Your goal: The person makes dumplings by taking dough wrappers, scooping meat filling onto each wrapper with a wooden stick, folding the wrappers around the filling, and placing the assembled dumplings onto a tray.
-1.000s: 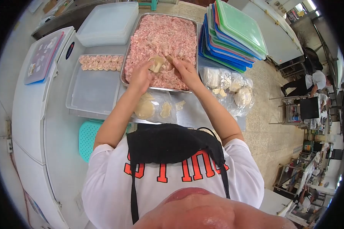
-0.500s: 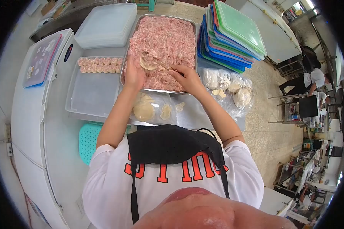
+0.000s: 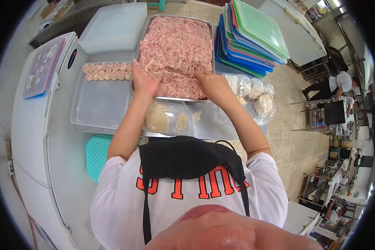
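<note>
A large metal tray [image 3: 214, 58] holds a thick layer of pink minced meat [image 3: 175, 37]. Over its lower left part, my left hand [image 3: 145, 80] holds a dough wrapper [image 3: 153, 67] with some meat on it. My right hand [image 3: 211, 83] is closed around the end of a thin stick-like tool [image 3: 180, 71], whose other end points left toward the wrapper. On the left, two rows of filled dumplings [image 3: 108, 71] sit at the top of a translucent plastic tray [image 3: 102, 102]. Below the meat, round wrappers [image 3: 158, 120] lie on clear plastic.
Stacked translucent containers [image 3: 112, 27] stand at the back left, and coloured lids [image 3: 258, 31] are piled at the right. Bagged wrappers [image 3: 262, 102] lie below the lids. A turquoise perforated stool [image 3: 96, 156] is at the lower left. A person [image 3: 341, 83] is far right.
My right hand has moved slightly right and the tool has drawn back from the wrapper. The wrapper has moved a little up and left and looks more folded.
</note>
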### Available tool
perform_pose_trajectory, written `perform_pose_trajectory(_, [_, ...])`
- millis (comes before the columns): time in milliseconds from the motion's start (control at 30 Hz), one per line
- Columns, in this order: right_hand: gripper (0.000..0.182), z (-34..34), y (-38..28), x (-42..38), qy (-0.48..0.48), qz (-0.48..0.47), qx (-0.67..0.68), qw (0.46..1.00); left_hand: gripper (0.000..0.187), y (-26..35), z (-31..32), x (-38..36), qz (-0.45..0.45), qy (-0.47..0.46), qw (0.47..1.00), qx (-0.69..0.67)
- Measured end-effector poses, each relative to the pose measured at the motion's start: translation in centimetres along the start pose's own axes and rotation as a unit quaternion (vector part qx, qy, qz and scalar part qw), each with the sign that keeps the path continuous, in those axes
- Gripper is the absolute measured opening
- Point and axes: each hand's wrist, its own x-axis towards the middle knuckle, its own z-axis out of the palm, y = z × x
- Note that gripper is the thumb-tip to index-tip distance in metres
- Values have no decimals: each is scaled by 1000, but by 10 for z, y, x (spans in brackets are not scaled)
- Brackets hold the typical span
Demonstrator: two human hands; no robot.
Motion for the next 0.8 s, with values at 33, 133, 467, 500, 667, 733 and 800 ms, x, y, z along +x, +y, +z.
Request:
perform_pose_trajectory(33, [21, 2, -6, -3, 57, -20, 23, 998, 73, 1, -1, 2, -12, 4, 1000, -1])
perform_pose_trajectory(133, [22, 11, -5, 1, 89, -55, 39, 994, 74, 3, 27, -16, -31, 22, 999, 0])
perform_pose_trajectory(467, [19, -11, -25, 4, 74, -76, 43, 993, 61, 14, 48, -24, -34, 30, 996, -73])
perform_pose_trajectory(500, [19, -14, -19, 7, 74, -80, 42, 993, 61, 17, 38, -21, -30, 29, 996, -75])
perform_pose_trajectory(667, [27, -24, 13, 3, 14, 66, 316, 946, 56, 29, 26, -30, -53, -195, 940, 274])
perform_pose_trajectory(733, [28, -29, 10, -3, -42, 93, 375, 921, 59, 32, 33, -33, -20, -204, 889, 408])
perform_pose_trajectory(800, [30, -35, 6, -10, -100, 117, 433, 888, 64, 34, 37, -35, 15, -205, 820, 535])
